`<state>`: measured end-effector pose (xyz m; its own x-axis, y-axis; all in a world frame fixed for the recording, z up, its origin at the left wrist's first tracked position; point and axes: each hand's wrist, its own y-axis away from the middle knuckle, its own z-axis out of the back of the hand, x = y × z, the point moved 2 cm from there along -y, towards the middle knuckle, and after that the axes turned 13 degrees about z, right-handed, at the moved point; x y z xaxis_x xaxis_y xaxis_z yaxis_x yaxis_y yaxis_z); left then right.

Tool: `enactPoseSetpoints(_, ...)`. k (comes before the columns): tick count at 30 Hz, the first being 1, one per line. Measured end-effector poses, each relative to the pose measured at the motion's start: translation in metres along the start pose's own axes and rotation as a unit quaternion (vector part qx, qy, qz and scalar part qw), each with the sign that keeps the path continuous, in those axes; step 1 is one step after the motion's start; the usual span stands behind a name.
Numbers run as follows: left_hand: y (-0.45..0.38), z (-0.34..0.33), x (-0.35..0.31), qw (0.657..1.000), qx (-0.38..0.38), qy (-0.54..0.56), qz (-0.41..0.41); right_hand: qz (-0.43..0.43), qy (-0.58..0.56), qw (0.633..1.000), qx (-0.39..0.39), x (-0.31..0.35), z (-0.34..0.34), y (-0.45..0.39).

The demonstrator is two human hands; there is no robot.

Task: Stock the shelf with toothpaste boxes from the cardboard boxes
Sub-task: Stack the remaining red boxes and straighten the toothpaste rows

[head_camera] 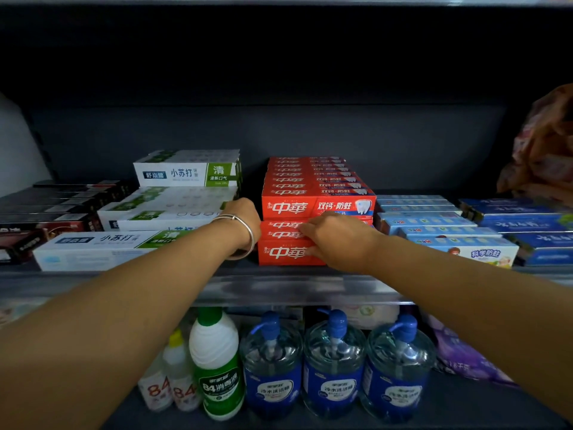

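Both grips press red toothpaste boxes: left hand, right hand; dark shelf.

The left hand hides its fingers behind the red toothpaste boxes; the right hand covers their fronts. An orange bag runs off the right edge.

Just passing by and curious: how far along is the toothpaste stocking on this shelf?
Much looks done: green-and-white boxes, a tall stack of red boxes and blue boxes already line the shelf. In hand: both hands are on the lower front red boxes, the left hand at their left end, the right hand across the front. What is left I cannot tell; no cardboard boxes are in view.
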<state>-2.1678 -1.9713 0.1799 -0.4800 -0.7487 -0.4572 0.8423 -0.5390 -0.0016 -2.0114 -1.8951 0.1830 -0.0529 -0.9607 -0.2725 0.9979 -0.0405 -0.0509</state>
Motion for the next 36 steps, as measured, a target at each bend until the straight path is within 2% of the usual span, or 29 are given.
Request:
enactPoseSetpoints(17,-0.002,-0.003,-0.001,0.999,0.031,-0.004,0.015,-0.006,-0.01,1.0,-0.006,-0.001,-0.001,0.002)
enactPoseSetpoints(24,0.006,0.0,-0.007,0.998,0.023,-0.065,0.004,-0.009,-0.007,1.0,-0.008,-0.002,-0.002,0.004)
enactPoseSetpoints(27,0.019,0.006,-0.015,0.992,-0.005,-0.121,-0.021,-0.005,-0.022,1.0,-0.019,-0.003,-0.002,0.008)
enactPoseSetpoints(31,0.048,0.013,-0.039,0.971,-0.12,-0.192,-0.083,-0.001,-0.022,0.999,-0.049,-0.011,-0.001,0.024)
enactPoseSetpoints(33,0.059,0.007,-0.053,0.966,-0.144,-0.172,-0.127,-0.009,-0.017,0.998,-0.065,-0.019,0.0,0.038)
enactPoseSetpoints(36,0.075,-0.015,-0.076,0.971,-0.126,-0.088,-0.184,-0.034,-0.041,0.995,-0.085,-0.037,-0.001,0.062)
